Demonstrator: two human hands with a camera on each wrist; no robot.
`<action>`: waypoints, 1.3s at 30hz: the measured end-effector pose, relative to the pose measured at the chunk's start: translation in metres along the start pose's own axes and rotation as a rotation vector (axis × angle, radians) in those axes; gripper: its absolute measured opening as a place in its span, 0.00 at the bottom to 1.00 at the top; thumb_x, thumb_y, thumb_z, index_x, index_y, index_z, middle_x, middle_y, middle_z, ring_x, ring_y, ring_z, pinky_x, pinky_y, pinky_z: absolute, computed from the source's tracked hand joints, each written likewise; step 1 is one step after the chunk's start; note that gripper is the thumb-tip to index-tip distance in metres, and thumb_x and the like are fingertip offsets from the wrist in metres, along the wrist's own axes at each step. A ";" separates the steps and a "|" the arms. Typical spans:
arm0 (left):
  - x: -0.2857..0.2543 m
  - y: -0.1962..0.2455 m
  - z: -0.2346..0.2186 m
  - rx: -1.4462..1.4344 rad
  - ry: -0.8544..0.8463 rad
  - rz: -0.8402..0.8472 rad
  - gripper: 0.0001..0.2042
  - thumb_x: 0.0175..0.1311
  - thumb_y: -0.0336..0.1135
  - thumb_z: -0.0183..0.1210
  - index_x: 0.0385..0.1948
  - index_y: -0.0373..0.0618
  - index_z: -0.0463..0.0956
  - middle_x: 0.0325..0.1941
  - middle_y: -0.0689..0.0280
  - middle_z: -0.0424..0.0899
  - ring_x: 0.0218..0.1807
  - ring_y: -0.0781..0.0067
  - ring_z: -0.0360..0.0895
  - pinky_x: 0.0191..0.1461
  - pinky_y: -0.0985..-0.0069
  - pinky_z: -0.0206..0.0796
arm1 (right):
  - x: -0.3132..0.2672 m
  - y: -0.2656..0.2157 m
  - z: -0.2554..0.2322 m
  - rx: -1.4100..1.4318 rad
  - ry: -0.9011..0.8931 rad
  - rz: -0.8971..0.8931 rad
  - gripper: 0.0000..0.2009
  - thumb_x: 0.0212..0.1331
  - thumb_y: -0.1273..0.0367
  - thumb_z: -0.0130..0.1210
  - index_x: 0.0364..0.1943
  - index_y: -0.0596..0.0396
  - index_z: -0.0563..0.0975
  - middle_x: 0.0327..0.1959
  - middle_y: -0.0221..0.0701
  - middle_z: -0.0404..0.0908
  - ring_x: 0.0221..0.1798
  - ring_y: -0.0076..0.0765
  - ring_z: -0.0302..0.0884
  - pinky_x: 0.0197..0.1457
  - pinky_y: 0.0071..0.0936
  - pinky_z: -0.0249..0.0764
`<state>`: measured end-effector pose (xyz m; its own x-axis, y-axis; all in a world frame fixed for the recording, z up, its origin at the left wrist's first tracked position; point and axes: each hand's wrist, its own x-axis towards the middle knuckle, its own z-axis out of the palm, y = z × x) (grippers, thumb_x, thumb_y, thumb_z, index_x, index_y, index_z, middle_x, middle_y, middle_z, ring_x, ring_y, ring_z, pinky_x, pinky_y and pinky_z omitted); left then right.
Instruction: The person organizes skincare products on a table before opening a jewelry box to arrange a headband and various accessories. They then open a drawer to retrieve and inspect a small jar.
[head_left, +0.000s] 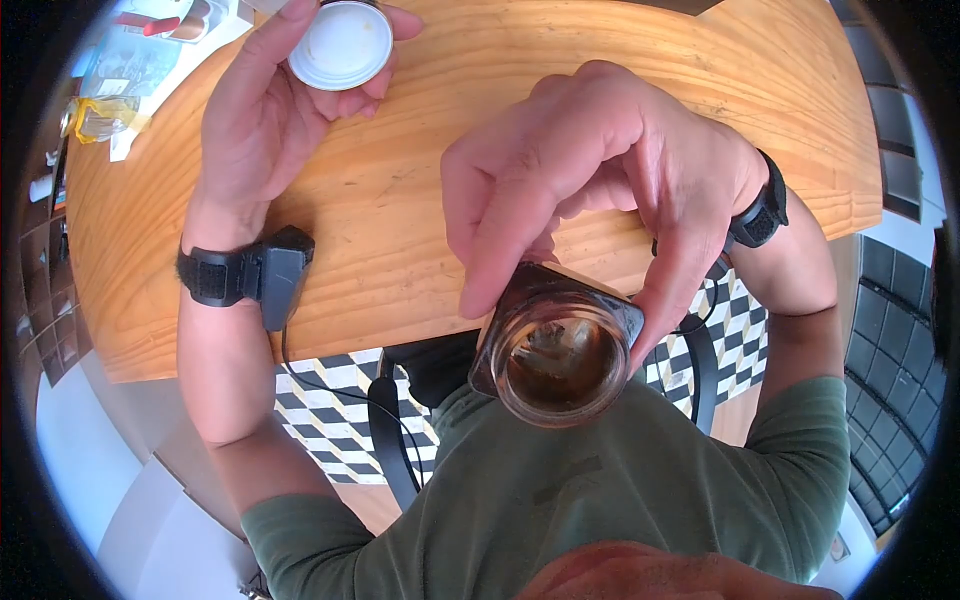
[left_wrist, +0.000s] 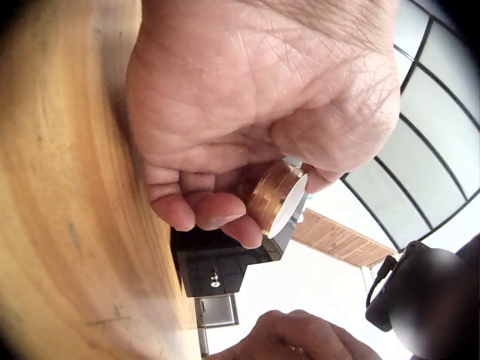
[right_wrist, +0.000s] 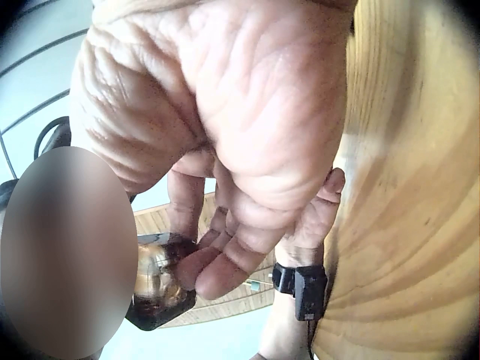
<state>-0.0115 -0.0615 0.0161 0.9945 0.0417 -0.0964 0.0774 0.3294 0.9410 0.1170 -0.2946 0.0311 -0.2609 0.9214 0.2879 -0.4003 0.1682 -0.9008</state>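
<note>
My left hand [head_left: 262, 135] holds a round jar lid [head_left: 341, 46] over the far left of the table, its white inside facing up toward my head. In the left wrist view the lid [left_wrist: 270, 196] shows a gold rim between thumb and fingers. My right hand [head_left: 610, 150] grips a squarish glass jar [head_left: 487, 360] by its sides, near the table's front edge. The jar's uncovered round mouth is tilted toward my face, and brown residue shows inside. From the right wrist, the jar [right_wrist: 159, 277] appears dark and shiny beside the fingertips.
The wooden table [head_left: 400, 240] curves across the view. At its far left are a pale blue transparent container [head_left: 130, 62] and a small glass jar with yellow [head_left: 103, 118] on a white surface. A cable [head_left: 340, 392] hangs from the left wrist camera [head_left: 287, 277].
</note>
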 end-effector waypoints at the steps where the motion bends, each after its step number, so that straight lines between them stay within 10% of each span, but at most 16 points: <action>1: 0.000 0.000 0.000 -0.004 0.000 -0.003 0.33 0.77 0.55 0.37 0.58 0.24 0.70 0.33 0.63 0.75 0.38 0.70 0.69 0.45 0.75 0.63 | 0.000 0.000 -0.001 -0.006 -0.011 0.001 0.32 0.36 0.63 0.82 0.47 0.68 0.84 0.42 0.42 0.80 0.38 0.28 0.79 0.36 0.17 0.73; 29: -0.002 0.001 -0.001 -0.033 -0.026 0.027 0.32 0.78 0.55 0.38 0.59 0.26 0.70 0.40 0.61 0.80 0.39 0.71 0.72 0.47 0.72 0.65 | 0.004 0.004 -0.012 -0.143 0.199 0.215 0.30 0.41 0.74 0.79 0.53 0.63 0.79 0.48 0.31 0.82 0.50 0.26 0.80 0.52 0.22 0.77; 32: -0.002 0.006 0.019 -0.106 0.437 -0.026 0.31 0.79 0.53 0.38 0.60 0.28 0.70 0.44 0.60 0.80 0.40 0.71 0.73 0.49 0.73 0.66 | 0.007 0.007 -0.014 -0.166 0.246 0.249 0.31 0.44 0.79 0.75 0.57 0.64 0.76 0.52 0.33 0.82 0.54 0.28 0.81 0.57 0.26 0.78; 34: -0.004 0.000 -0.007 -0.087 0.079 0.012 0.29 0.80 0.51 0.38 0.62 0.29 0.69 0.48 0.59 0.80 0.40 0.72 0.73 0.50 0.73 0.67 | 0.008 0.009 -0.016 -0.138 0.287 0.234 0.30 0.46 0.81 0.73 0.58 0.64 0.75 0.53 0.34 0.82 0.55 0.28 0.81 0.59 0.27 0.79; 39: 0.000 -0.003 -0.019 -0.016 -0.068 0.080 0.30 0.79 0.51 0.39 0.63 0.28 0.68 0.48 0.59 0.80 0.41 0.73 0.73 0.49 0.74 0.67 | 0.012 0.020 -0.024 -0.078 0.349 0.205 0.27 0.51 0.84 0.68 0.58 0.66 0.74 0.52 0.35 0.83 0.55 0.29 0.83 0.60 0.26 0.80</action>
<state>-0.0129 -0.0442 0.0067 1.0000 0.0044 0.0016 -0.0030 0.3427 0.9395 0.1273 -0.2714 0.0087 -0.0096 0.9998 -0.0157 -0.2996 -0.0179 -0.9539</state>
